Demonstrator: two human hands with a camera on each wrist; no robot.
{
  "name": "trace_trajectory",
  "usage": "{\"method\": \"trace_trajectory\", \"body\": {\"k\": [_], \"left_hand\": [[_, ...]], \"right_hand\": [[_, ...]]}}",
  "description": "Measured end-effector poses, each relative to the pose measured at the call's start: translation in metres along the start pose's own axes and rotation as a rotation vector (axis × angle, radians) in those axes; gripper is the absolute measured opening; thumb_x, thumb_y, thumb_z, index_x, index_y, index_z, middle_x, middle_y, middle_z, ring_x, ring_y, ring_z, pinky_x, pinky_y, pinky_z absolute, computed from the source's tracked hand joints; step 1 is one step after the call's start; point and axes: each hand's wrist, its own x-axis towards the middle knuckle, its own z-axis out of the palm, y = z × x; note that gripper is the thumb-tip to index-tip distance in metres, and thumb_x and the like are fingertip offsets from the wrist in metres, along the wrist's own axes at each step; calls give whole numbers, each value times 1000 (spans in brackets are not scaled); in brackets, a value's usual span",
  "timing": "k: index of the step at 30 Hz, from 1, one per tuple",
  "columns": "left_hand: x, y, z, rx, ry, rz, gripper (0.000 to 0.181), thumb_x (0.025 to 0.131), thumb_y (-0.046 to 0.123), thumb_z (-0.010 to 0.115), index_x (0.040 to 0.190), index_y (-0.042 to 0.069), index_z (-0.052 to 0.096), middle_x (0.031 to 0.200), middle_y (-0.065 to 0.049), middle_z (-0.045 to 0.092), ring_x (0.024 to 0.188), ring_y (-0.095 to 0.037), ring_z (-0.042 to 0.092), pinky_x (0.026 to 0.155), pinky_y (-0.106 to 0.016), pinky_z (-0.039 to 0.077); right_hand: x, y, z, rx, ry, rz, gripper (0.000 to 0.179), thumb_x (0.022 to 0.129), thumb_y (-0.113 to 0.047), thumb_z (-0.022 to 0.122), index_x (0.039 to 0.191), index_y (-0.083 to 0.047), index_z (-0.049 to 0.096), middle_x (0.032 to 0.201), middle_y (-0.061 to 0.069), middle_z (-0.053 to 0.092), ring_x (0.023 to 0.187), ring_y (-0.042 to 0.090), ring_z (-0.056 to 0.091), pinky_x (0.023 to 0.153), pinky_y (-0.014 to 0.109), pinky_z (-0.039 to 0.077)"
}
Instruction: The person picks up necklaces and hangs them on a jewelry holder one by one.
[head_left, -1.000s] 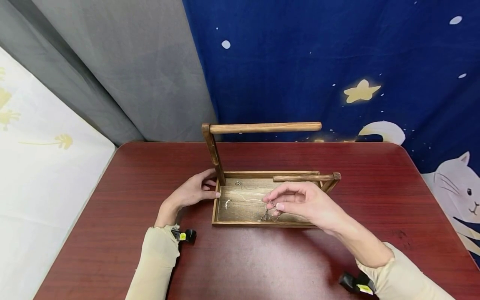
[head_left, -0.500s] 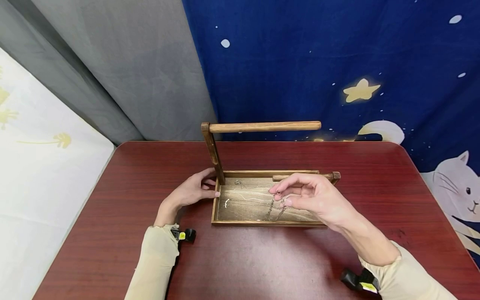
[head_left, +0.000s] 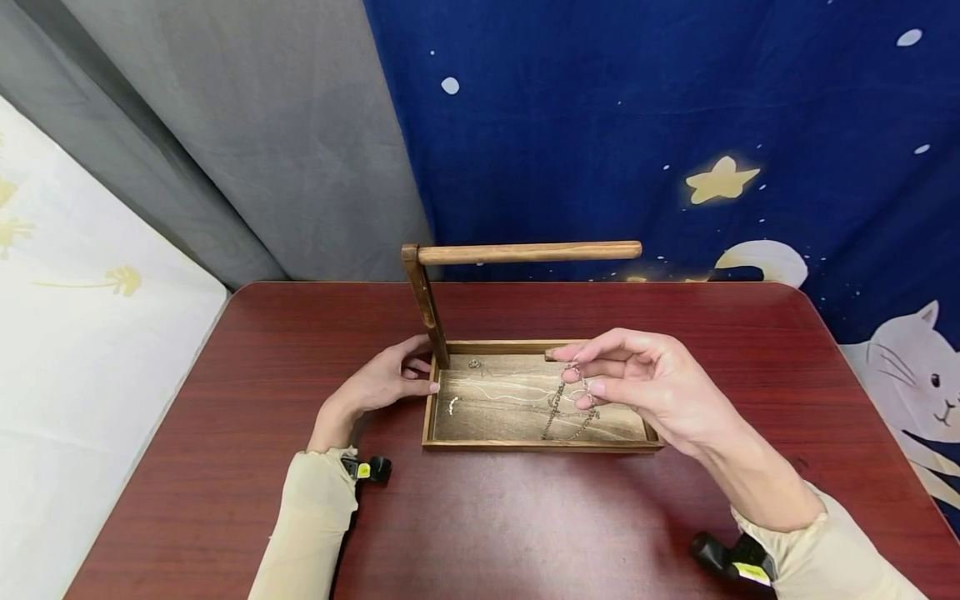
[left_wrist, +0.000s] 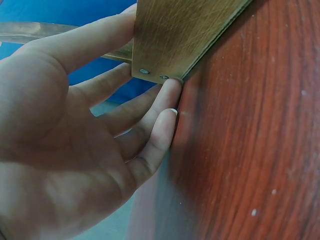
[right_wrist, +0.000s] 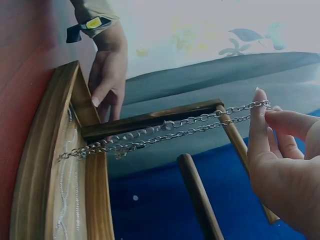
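Note:
My right hand pinches a silver chain necklace between thumb and fingertips above the wooden tray. From the fingers the chain hangs in a doubled loop, its lower end reaching down to the tray floor. At the tray's left end, my left hand rests its thumb on the rim. The left wrist view shows that hand's fingers extended against the outer end wall, low by the table. Thinner silver necklaces lie inside the tray, along with a small white beaded piece and a ring-like piece.
A wooden post rises from the tray's left end, bearing a long round bar. A shorter bar stands at the other end. Blue and grey curtains hang behind the red-brown table.
My right hand has risen and moved right, drawing the necklace up from a bunched heap into a hanging loop. The left hand stays at the tray's end.

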Motion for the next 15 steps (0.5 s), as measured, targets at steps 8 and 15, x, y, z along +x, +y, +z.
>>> {"method": "trace_trajectory", "body": {"k": [8,15], "left_hand": [[-1,4,0,-20,-11,2,79,87,7,77,152,2,33,145,-20,47,112,-31,60,91,-39,49],[-1,3,1,-8,-4,11,78,87,8,77,152,2,35,140,-20,51,110,-29,61,88,-33,50]], "right_hand": [[-4,-11,-4,-26,45,20,34,89,19,57,111,-4,68,134,19,60,112,31,65,81,42,57],[-6,-11,-10,6,31,-38,41,88,23,54,112,-6,69,134,17,61,113,30,64,82,43,57]]}}
